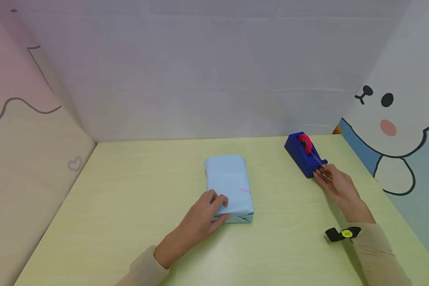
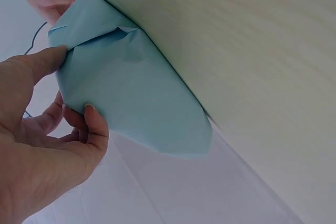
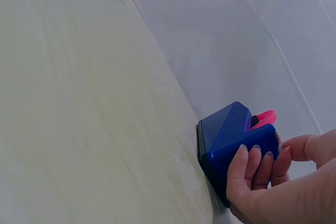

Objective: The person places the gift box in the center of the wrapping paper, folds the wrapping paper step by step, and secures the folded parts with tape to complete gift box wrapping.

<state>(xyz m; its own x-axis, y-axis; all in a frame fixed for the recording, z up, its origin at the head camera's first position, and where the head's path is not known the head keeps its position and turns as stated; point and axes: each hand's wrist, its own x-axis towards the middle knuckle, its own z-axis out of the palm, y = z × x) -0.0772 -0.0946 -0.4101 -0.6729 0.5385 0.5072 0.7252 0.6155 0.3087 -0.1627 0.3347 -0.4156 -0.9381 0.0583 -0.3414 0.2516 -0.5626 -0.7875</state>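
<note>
creased paper parcel (image 1: 229, 178), wedge-shaped tape dispenser (image 1: 300, 157)

A pale yellow table (image 1: 136, 178) with faint grain; along its far edge, a lilac-grey back wall (image 1: 200, 71) with faint horizontal creases; at the left, a side wall (image 1: 25, 198), cream below and pink above, a dark wavy line (image 1: 16, 98) between the two, and a small grey heart (image 1: 74, 163) just beside the table's edge; at the right, a white cartoon animal (image 1: 409, 111) against blue, with black eye, nose and pink cheek (image 1: 388, 127).
</note>
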